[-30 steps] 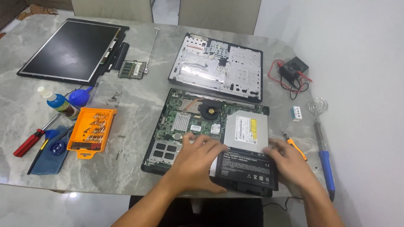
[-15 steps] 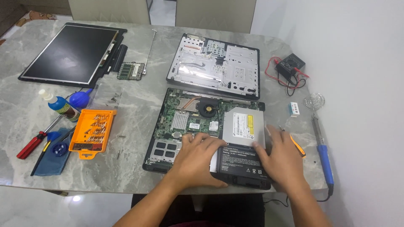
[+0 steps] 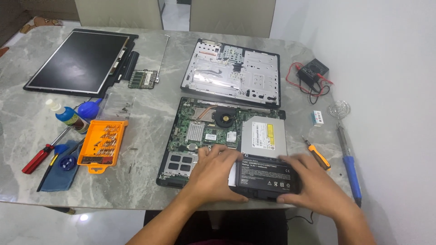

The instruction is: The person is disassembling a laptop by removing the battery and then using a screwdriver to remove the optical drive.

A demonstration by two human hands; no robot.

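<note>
A flat, matte black battery pack (image 3: pixel 269 178) is held at the near edge of the opened laptop base (image 3: pixel 181 154) — the left hand (image 3: pixel 213 174) is pressed flat over its left end, fingers spread, and the right hand (image 3: pixel 313 181) is wrapped around its right end, thumb under the near edge. Just behind the pack, a brushed silver optical drive (image 3: pixel 263 136) is seated in the base beside the green circuit board (image 3: pixel 200 131) and its round black fan (image 3: pixel 224 119). Farther out on the veined grey marble table (image 3: pixel 150 109), an orange bit tray (image 3: pixel 102 145) and an orange-handled screwdriver (image 3: pixel 318 154) are laid — well apart.
</note>
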